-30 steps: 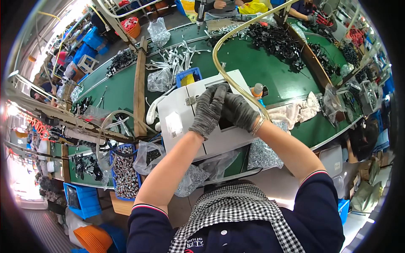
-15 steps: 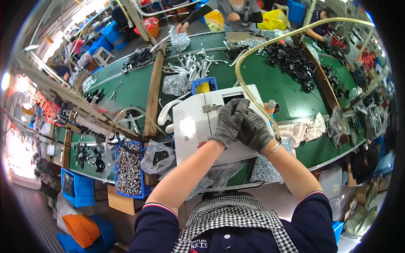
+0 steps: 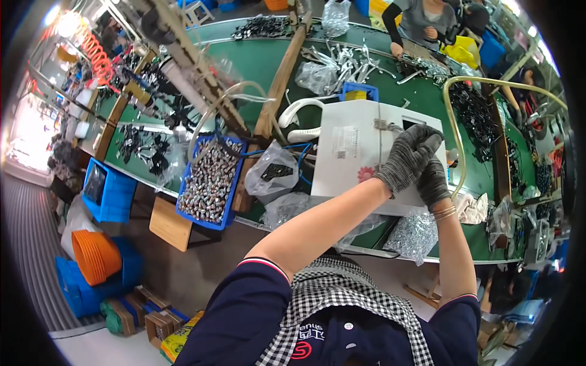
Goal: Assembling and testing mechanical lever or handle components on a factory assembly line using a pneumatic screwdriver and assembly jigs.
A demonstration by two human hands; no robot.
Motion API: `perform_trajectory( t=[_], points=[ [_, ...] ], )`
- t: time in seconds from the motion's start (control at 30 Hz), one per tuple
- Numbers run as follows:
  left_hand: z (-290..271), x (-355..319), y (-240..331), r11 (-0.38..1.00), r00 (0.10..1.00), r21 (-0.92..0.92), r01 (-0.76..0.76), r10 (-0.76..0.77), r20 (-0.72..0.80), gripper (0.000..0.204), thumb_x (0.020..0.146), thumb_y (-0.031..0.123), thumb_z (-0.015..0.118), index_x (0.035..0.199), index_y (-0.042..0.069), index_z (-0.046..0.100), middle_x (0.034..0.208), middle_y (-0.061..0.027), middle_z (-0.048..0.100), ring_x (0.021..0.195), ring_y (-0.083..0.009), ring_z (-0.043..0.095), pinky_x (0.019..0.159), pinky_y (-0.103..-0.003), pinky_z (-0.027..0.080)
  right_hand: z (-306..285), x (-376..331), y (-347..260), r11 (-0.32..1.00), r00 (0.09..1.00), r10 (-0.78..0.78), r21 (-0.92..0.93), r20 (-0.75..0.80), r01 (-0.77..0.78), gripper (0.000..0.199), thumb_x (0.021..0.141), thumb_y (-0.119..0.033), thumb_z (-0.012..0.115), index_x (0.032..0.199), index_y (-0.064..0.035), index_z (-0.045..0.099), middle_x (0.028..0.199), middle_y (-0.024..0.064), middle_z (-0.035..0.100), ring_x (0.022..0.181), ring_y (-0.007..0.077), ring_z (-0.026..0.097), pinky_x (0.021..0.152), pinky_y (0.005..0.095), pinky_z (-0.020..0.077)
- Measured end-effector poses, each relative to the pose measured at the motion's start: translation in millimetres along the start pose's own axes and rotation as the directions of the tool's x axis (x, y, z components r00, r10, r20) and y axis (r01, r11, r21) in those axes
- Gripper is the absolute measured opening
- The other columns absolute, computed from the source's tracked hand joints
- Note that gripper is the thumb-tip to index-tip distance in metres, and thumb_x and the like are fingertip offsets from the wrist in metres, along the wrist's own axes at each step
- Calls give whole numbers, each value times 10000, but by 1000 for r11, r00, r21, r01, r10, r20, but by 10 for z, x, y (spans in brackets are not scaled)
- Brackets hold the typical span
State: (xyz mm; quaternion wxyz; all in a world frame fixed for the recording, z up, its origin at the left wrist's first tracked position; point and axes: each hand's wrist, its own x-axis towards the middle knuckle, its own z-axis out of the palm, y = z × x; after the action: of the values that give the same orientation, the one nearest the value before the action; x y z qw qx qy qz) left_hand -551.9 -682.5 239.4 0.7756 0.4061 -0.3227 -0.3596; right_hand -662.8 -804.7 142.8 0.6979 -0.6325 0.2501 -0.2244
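Both my hands wear grey knit gloves and meet over the right part of a white box-shaped machine (image 3: pixel 348 152) on the green bench (image 3: pixel 256 61). My left hand (image 3: pixel 406 158) lies curled on top of my right hand (image 3: pixel 434 183), fingers pressed together near a small metal latch and a dark opening in the machine's top. Whatever sits between the fingers is hidden. A clear bag of small shiny metal parts (image 3: pixel 415 235) lies at the bench edge just below my right wrist.
A blue bin of small metal pieces (image 3: pixel 210 180) and a plastic bag of dark parts (image 3: pixel 274 174) sit left of the machine. A yellowish hose (image 3: pixel 452 122) arcs on the right. Another person (image 3: pixel 421 18) works across the bench. Orange baskets (image 3: pixel 97 256) stand on the floor.
My hands have stayed joined over the white machine. The view has swung left and down, so the machine and hands now sit further right and more floor shows.
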Motion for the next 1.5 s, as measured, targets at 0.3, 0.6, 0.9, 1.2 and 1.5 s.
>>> perform_trajectory(
  t=[0.3, 0.6, 0.9, 1.2, 1.5],
  points=[
    [-1120, -931, 1003, 969, 973, 242, -46, 98, -209, 313, 943, 306, 632, 1061, 20, 674, 959, -62, 706, 886, -125, 641, 828, -287, 509, 626, -320, -710, 387, 920, -343, -865, 187, 320, 142, 920, -120, 549, 975, -28, 642, 896, 199, 671, 836, 375, 644, 768, 423, 512],
    [-2446, -2382, 731, 704, 902, 670, 235, 98, -419, 187, 934, 95, 623, 1092, -3, 630, 990, -87, 678, 850, -168, 639, 789, -286, 517, 942, -583, -979, 305, 842, -530, -904, 100, 300, 155, 924, -92, 543, 1042, -73, 642, 1003, 128, 651, 920, 298, 630, 852, 355, 465],
    [-2777, -3098, -447, 581, 788, 603, 546, -114, -605, 474, 756, 147, 818, 1108, -13, 543, 952, -138, 624, 856, -241, 613, 769, -367, 519, 3080, -1203, 74, 408, 829, 168, -803, 533, 434, 221, 859, -170, 547, 984, -54, 688, 1044, 220, 657, 986, 303, 645, 864, 389, 515],
    [-2658, -2944, -113, 827, 741, 247, 504, -268, -615, 191, 906, 181, 639, 1016, 25, 632, 710, -17, 612, 548, -104, 534, 493, -267, 424, 3161, -1015, 672, 298, 706, 566, -904, 425, 305, 388, 897, -297, 510, 1151, -63, 687, 1224, 163, 649, 1118, 327, 632, 972, 450, 475],
    [-2967, -3187, -386, 553, 707, 503, 665, -248, -662, 428, 775, 273, 815, 1029, 20, 583, 882, -64, 614, 715, -155, 547, 615, -334, 452, 3312, -1200, 1837, -24, 654, 671, -872, 348, 488, 418, 977, -296, 409, 1358, -160, 514, 1430, 33, 467, 1301, 202, 449, 1076, 370, 342]
  ],
)
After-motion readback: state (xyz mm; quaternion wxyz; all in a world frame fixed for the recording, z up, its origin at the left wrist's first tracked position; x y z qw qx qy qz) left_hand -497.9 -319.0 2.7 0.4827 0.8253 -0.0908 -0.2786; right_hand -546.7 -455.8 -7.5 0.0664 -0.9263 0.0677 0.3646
